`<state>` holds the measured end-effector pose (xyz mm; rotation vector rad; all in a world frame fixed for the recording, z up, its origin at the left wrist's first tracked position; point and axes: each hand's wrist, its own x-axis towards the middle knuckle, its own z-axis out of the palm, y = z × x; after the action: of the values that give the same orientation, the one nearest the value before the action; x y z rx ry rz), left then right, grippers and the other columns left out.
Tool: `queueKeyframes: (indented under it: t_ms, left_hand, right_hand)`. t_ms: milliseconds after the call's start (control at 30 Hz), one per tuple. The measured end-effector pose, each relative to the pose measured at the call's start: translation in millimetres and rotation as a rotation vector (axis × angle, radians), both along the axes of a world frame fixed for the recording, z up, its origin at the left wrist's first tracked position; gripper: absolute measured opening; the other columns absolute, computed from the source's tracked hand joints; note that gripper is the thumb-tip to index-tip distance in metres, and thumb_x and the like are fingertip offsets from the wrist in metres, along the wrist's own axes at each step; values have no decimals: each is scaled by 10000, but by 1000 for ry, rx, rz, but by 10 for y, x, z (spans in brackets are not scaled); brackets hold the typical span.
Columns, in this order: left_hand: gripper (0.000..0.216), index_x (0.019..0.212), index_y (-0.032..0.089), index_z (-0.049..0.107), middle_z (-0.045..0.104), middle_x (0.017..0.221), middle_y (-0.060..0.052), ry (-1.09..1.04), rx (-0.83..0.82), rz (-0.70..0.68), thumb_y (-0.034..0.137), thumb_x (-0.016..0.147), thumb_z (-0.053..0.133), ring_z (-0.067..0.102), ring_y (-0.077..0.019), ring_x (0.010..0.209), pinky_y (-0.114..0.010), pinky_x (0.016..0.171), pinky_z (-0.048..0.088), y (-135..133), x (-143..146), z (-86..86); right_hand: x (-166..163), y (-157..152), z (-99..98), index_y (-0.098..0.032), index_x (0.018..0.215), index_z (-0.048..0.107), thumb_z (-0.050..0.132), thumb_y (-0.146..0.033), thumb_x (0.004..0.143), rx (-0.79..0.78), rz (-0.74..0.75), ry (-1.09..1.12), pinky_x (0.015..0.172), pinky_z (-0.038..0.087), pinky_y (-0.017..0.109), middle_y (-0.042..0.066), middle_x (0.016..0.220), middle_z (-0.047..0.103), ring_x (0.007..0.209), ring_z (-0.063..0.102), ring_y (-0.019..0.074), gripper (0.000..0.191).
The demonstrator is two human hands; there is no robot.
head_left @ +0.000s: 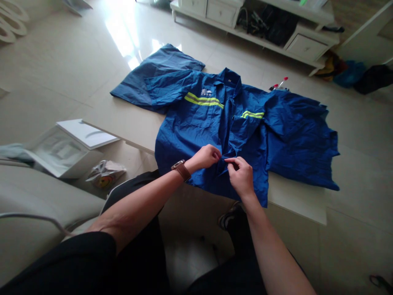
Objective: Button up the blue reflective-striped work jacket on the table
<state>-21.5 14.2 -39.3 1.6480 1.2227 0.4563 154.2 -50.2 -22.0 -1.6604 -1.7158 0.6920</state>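
Observation:
A blue work jacket (190,135) with yellow-green reflective stripes lies spread on a low pale table (294,200), its collar pointing away from me. Its front is parted near the collar, and the two front edges come together at my fingers. My left hand (209,155), with a brown-strapped watch (181,169) on the wrist, pinches one front edge. Close to its right, my right hand (241,174) grips the other edge between thumb and forefinger. Any button or fastener between the fingertips is too small to make out.
A white cabinet (211,16) stands beyond the table. To the left are a white box (70,149), a clear plastic packet (106,174) and a pale sofa (39,209). Red-tipped items (281,83) show behind the jacket's right sleeve.

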Motion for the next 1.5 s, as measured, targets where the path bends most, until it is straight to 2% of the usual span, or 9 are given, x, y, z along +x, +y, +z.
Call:
queueKeyframes:
  t_ms: [167,333,533,967,1067,1167,1333,1500]
  left_hand:
    - [264,895,96,814,756,774,-45,-123,-50,-19,84,738,602,647,-126,730,-214,663,471,18,-39,-52]
    - [233,868,103,806,757,784,-38,-138,-92,-23,81,727,622,639,-120,727,-211,670,478,22,-54,-50]
    - [202,881,113,795,768,814,-32,-166,-155,-56,86,741,651,631,-119,720,-228,689,496,36,-55,-63]
    - [125,826,101,715,730,774,-30,-295,-199,20,56,721,663,652,-118,716,-235,711,515,-4,13,-92]
    - [260,901,126,618,682,730,12,-411,-218,80,-13,685,657,638,-90,686,-197,669,479,-26,29,-81]
    - [399,1008,160,526,661,733,47,-482,-173,68,-37,682,644,620,-67,662,-170,634,445,-53,26,-39]
    - [375,957,186,482,644,741,63,-448,14,-1,-36,672,585,607,-66,667,-172,626,432,-65,9,30]
    - [366,960,186,501,647,743,57,-466,26,-4,-20,671,591,617,-82,679,-185,631,429,-61,6,9]
  right_hand:
    - [-7,-1,-41,-199,884,764,565,-231,890,4,19,8,783,516,318,61,886,721,810,665,190,202]
    - [-20,-5,-44,-203,888,756,646,-250,865,15,34,-23,779,523,322,51,862,707,789,652,192,122]
    - [-14,-4,-59,-202,899,756,644,-229,866,15,35,-44,780,517,328,57,879,712,807,652,199,120]
    - [-2,0,-54,-199,899,752,650,-227,874,45,19,-24,776,511,328,53,876,711,812,653,200,109]
    - [2,1,-67,-193,908,756,642,-231,878,48,14,-30,776,507,327,57,879,711,806,646,198,124]
    - [7,6,-76,-190,903,755,639,-234,875,47,12,-28,772,506,325,58,881,713,798,642,194,127]
    - [14,17,-59,-187,873,752,651,-247,863,67,25,-6,746,507,326,55,850,708,770,633,194,117]
    - [25,11,-59,-190,876,742,642,-235,875,86,37,-24,756,509,328,55,859,707,784,641,196,110]
